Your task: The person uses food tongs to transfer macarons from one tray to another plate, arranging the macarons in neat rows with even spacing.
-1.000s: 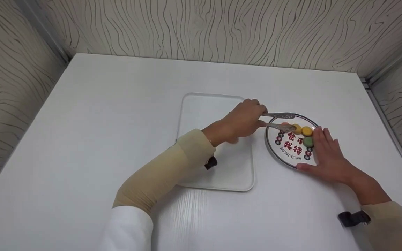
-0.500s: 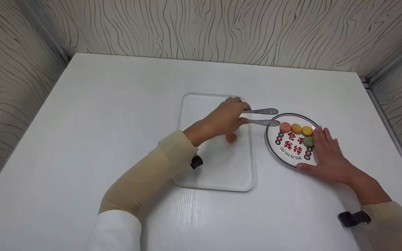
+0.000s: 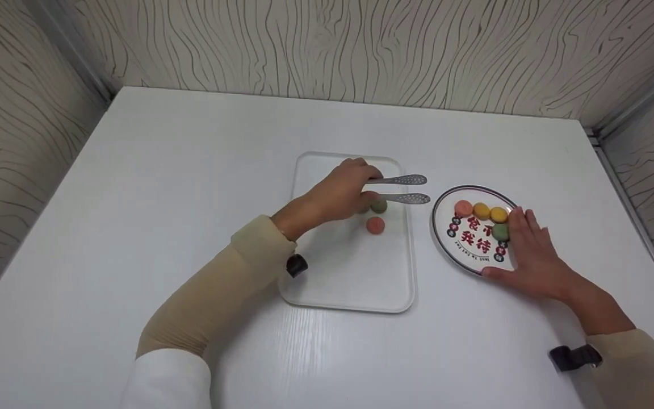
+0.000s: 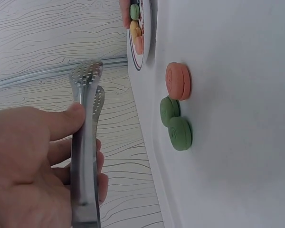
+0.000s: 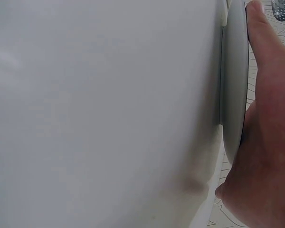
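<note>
Tongs (image 3: pixel 401 189) above macarons (image 3: pixel 376 216), tray (image 3: pixel 349 284)

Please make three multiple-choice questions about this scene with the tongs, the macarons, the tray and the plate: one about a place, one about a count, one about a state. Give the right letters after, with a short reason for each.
1. Where does the orange macaron nearest the tongs lie?
A. on the white tray
B. on the round plate
C. on the bare table

2. How many macarons are on the round plate?
A. two
B. four
C. six

3. What is the state of the tongs in the left hand?
A. clamped on a macaron
B. lying on the table
C. held, with nothing between their tips

Answers:
1. A: the head view shows it inside the tray's rim, beside two green macarons.
2. B: one orange, two yellow and one green sit in a row near the right hand.
3. C: the left wrist view shows the hand's grip on the handles and the perforated tips bare.
</note>
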Demonstrator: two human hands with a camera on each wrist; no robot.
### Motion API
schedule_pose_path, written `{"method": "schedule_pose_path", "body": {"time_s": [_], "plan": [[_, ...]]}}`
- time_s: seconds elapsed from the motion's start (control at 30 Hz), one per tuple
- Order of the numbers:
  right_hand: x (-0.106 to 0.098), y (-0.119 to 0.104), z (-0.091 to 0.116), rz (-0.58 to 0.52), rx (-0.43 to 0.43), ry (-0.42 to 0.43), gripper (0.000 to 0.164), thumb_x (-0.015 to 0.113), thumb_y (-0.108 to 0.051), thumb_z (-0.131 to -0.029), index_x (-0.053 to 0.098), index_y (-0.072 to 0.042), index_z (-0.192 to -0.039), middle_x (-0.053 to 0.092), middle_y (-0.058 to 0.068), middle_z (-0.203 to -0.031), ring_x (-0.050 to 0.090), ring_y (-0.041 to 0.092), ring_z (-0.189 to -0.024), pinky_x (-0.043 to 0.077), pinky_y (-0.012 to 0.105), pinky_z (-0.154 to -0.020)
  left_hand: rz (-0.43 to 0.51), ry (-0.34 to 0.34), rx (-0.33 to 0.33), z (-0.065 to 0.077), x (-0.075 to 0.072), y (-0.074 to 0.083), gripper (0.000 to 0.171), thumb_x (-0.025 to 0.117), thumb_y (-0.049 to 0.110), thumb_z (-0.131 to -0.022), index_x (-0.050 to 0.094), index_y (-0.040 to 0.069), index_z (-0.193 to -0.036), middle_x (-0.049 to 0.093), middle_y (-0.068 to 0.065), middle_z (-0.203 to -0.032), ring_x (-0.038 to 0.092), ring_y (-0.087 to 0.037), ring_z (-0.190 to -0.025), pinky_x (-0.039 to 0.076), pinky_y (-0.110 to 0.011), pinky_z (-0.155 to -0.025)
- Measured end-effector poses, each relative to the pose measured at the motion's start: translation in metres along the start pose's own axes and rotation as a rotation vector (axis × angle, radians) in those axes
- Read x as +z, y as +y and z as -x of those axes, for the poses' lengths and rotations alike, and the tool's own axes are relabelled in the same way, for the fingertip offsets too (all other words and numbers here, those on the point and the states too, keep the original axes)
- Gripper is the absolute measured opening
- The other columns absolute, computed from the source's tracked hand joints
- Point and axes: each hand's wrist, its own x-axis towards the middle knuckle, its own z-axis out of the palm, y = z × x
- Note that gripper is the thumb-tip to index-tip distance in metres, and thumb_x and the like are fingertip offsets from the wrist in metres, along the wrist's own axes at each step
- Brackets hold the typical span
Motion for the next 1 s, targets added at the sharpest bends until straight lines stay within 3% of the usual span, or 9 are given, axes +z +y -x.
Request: {"method": "schedule_pose_path", "body": {"time_s": [0.37,0.63,1.0], "plan": [[0.0,0.0,0.001,-0.001,-0.008,0.005,0.127,0.072,-0.055,-0.089,-0.016,0.011,-0.154,-0.013,0.034,-0.163,-0.021,0.046,-0.149,-0.01,0.069,-0.115,0.004,-0.009,-0.009,0.013,-0.004,-0.012,0.037,0.068,0.015,-0.1,0.062,0.004,-0.135,0.064,-0.01,-0.127,0.053,-0.02,-0.118,0.045,-0.031,-0.103],[0.001,0.002,0.002,-0.005,-0.022,0.004,0.126,0.071,-0.054,-0.09,-0.017,0.009,-0.154,-0.015,0.033,-0.163,-0.023,0.044,-0.149,-0.012,0.067,-0.115,0.017,-0.003,0.031,0.024,-0.003,-0.025,0.032,0.067,0.013,-0.1,0.064,0.002,-0.13,0.065,-0.013,-0.124,0.055,-0.023,-0.115,0.045,-0.034,-0.1],[-0.001,-0.002,0.002,-0.004,0.002,-0.006,0.127,0.071,-0.055,-0.089,-0.017,0.009,-0.154,-0.014,0.034,-0.163,-0.023,0.045,-0.149,-0.011,0.068,-0.115,0.021,-0.018,0.013,0.039,-0.004,-0.037,0.036,0.067,0.014,-0.1,0.063,0.0,-0.133,0.064,-0.015,-0.125,0.055,-0.026,-0.115,0.047,-0.035,-0.099]]}}
